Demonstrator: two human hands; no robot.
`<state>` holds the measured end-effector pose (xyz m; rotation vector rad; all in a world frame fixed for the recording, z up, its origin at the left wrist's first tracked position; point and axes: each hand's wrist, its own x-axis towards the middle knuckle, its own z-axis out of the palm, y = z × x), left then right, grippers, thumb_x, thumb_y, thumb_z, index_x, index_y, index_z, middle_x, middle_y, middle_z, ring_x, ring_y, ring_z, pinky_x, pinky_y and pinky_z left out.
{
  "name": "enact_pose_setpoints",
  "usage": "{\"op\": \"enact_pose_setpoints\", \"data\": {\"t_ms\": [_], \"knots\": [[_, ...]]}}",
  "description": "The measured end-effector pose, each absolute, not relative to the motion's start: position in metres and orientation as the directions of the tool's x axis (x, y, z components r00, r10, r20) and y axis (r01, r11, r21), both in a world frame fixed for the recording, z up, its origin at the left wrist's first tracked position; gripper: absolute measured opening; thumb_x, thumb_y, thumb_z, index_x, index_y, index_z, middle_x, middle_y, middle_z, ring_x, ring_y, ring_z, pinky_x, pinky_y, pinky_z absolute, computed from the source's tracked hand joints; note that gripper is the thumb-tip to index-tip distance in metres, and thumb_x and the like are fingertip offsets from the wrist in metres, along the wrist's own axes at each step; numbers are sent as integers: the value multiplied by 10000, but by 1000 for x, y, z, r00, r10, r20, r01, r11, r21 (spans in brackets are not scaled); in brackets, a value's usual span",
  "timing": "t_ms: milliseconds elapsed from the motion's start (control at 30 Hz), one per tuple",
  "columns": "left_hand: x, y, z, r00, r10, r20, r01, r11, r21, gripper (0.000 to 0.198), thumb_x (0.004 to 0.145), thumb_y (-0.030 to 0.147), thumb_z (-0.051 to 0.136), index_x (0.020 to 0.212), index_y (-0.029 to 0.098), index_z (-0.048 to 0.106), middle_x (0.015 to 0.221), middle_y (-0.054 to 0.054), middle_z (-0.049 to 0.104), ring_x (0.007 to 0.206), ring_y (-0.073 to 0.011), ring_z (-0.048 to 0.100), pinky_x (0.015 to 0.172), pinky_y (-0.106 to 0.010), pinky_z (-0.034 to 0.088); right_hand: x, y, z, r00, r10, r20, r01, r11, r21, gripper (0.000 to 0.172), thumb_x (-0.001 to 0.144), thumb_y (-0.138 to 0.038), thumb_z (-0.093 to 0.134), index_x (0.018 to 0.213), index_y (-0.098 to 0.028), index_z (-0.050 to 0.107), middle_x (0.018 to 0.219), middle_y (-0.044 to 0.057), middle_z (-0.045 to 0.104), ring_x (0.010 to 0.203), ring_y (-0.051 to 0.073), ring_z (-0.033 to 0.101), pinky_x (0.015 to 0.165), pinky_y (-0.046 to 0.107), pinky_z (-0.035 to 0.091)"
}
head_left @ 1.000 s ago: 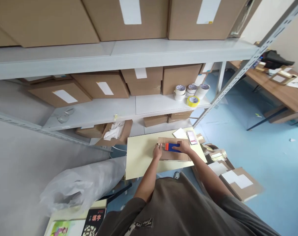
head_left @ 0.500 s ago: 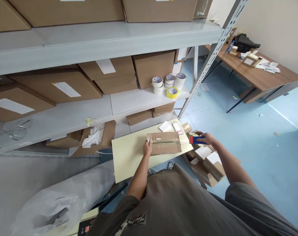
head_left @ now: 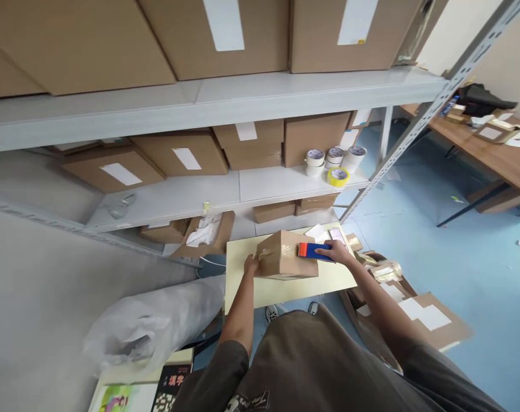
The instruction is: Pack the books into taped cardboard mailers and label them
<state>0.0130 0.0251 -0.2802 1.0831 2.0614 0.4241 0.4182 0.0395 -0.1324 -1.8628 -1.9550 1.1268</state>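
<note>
Carton point(head_left: 296, 266), brown and crossed by clear tape, sits on the pale yellow table point(head_left: 238, 292), near its middle. I record the left hand point(head_left: 250, 265) in contact with the carton's left end; its fingers are partly hidden, so I cannot tell whether it grasps or merely steadies. The right hand point(head_left: 337, 252) is closed round a blue tape dispenser point(head_left: 317, 252), its orange end over the carton's taped face; I cannot confirm contact there. White papers point(head_left: 316, 232) lie just behind the carton.

Beyond the table I find a grey shelf point(head_left: 260, 186) bearing white tape rolls point(head_left: 314, 163), a yellow tape roll point(head_left: 337, 177) and larger boxes point(head_left: 317, 140). To the left I note a translucent plastic bundle point(head_left: 174, 309); to the right, past cardboard pieces point(head_left: 451, 323), stands a wooden desk point(head_left: 478, 149).
</note>
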Motion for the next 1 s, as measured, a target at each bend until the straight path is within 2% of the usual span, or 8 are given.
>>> {"op": "enact_pose_setpoints", "data": {"t_ms": [67,100,133,200,367,533,867,1000], "knots": [[0,25,-264,-360,830,-427,499,558,663,578,1024,606,466,1291,158,714,1317,-184,756,1259,-291,696,1026,-353,508,375,51,-120,-231,924,-304,787,-6,-617,583,773,-798,682,688,-224,627,624,3,611,622,183,572,566,267,385],[-4,25,-255,-332,864,-378,436,495,752,585,1034,611,428,1264,166,730,1290,-163,769,1234,-278,704,1030,-347,508,354,56,-113,-257,921,-292,805,37,-593,575,782,-792,680,695,-225,642,647,10,632,642,187,584,577,266,385],[-7,23,-246,-294,896,-332,362,426,829,631,1026,652,408,1228,159,746,1250,-152,783,1204,-280,714,1030,-351,512,334,60,-107,-279,916,-290,824,73,-562,566,792,-786,679,708,-226,663,673,20,655,662,192,600,587,266,386],[-11,19,-229,-249,924,-291,304,360,882,707,984,750,430,1173,158,766,1176,-138,804,1190,-296,715,1033,-355,512,296,65,-96,-311,898,-312,860,127,-494,548,810,-771,684,763,-225,716,730,48,703,699,210,638,599,274,388],[-14,4,-206,-263,881,-394,346,467,814,666,948,742,571,1243,175,757,1312,-150,768,1313,-328,667,1078,-361,488,232,67,-75,-375,861,-345,896,241,-374,546,818,-731,735,963,-209,806,912,137,790,843,278,727,666,298,441],[4,5,-206,-283,865,-414,412,499,762,670,1011,716,489,1236,154,779,1271,-177,781,1292,-339,687,1051,-368,509,230,72,-74,-399,854,-333,897,290,-333,563,803,-723,764,1009,-200,810,1024,159,803,948,307,745,729,305,478],[86,38,-214,-286,883,-372,556,470,686,660,1055,672,425,1250,153,782,1257,-189,783,1268,-329,704,1033,-356,532,367,89,-105,-266,923,-278,908,143,-394,495,827,-712,766,862,-219,786,868,93,787,846,249,725,680,280,438],[85,45,-216,-300,874,-383,598,485,638,626,1063,626,440,1269,135,769,1298,-199,764,1305,-343,681,1057,-372,527,458,89,-116,-55,956,-287,962,-26,-271,474,892,-656,754,891,-184,792,897,93,783,910,247,728,771,288,494]]}}
